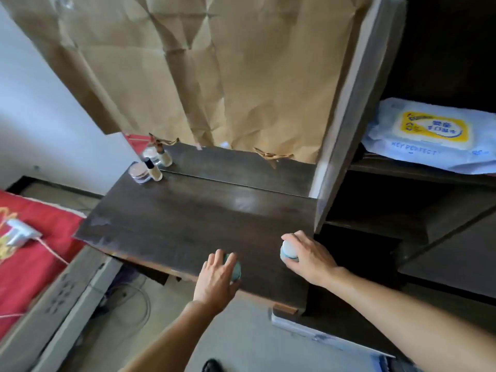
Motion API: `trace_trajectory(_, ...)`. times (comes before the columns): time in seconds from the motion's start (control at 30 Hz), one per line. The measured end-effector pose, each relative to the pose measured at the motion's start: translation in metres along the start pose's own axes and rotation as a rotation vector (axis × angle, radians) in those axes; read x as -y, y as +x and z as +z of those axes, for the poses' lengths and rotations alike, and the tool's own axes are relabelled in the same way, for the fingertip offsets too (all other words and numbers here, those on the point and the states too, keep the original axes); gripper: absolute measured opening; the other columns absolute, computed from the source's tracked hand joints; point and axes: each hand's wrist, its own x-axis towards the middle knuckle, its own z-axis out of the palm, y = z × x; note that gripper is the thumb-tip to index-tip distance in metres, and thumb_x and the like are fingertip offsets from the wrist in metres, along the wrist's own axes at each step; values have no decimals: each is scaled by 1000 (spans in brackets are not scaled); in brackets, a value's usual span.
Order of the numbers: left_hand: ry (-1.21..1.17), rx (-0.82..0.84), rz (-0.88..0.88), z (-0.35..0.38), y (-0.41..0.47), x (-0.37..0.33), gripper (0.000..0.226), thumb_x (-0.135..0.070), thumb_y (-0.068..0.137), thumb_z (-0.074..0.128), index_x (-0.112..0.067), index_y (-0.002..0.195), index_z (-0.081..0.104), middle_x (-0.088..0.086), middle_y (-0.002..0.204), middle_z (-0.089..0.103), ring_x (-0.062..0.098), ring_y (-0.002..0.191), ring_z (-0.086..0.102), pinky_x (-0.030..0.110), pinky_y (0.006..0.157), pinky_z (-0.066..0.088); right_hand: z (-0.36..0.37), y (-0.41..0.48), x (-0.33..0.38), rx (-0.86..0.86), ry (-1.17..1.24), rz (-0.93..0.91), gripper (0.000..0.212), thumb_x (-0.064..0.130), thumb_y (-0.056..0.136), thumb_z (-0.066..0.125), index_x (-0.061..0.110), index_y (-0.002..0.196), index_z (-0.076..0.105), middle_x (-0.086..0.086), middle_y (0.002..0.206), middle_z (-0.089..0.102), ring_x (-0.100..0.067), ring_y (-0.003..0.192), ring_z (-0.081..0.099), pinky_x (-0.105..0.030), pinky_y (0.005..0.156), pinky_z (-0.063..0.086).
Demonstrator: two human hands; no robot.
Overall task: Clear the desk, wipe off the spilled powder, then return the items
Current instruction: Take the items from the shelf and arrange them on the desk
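A dark wooden desk (188, 221) fills the middle of the view. My left hand (217, 277) is closed over a round teal jar (236, 269) at the desk's near edge. My right hand (308, 257) grips a white jar with a blue band (288, 251) near the desk's right end. At the far left corner stand a small powder jar (139, 173) and a small bottle with a black cap (153, 171), both doubled in the mirror strip behind them. A faint pale smear (247, 201) shows on the desk's right side.
Brown paper (214, 76) covers the mirror behind the desk. Dark shelves on the right hold a pack of wet wipes (429, 135). A red bedspread (32, 251) with a charger and cable lies at the left. Grey floor lies below.
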Motion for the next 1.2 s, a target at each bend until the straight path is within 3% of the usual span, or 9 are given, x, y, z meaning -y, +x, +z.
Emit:
trace_trajectory(0.23, -15, -61, -41, -53, -14, 145, 48, -36, 66, 70, -24, 106, 46, 3, 97, 50, 29, 86, 53, 39, 72, 49, 62, 64, 118, 67, 21, 41, 49, 39, 83, 58, 29, 129, 44, 3, 121, 50, -26, 104, 58, -31, 77, 44)
trace_trajectory(0.4, 2, -39, -51, -80, 4, 210, 49, -35, 70, 67, -22, 114, 50, 3, 103, 49, 28, 94, 50, 36, 78, 47, 77, 111, 165, 67, 54, 75, 50, 39, 83, 60, 26, 130, 46, 3, 122, 50, -24, 104, 58, -32, 79, 47)
trace_trajectory(0.93, 129, 119, 56, -103, 199, 309, 47, -35, 79, 65, -19, 119, 47, 4, 115, 48, 28, 106, 48, 37, 87, 41, 119, 305, 198, 85, 114, 203, 51, 30, 81, 64, 20, 128, 47, -2, 119, 49, -29, 101, 58, -37, 79, 48)
trace_trajectory(1.2, 178, 234, 255, -95, 296, 340, 61, -37, 85, 64, -21, 135, 33, 6, 133, 39, 26, 121, 41, 37, 103, 37, 135, 362, 213, -1, 85, 356, 54, 25, 81, 68, 22, 129, 45, -2, 125, 47, -24, 113, 51, -35, 89, 48)
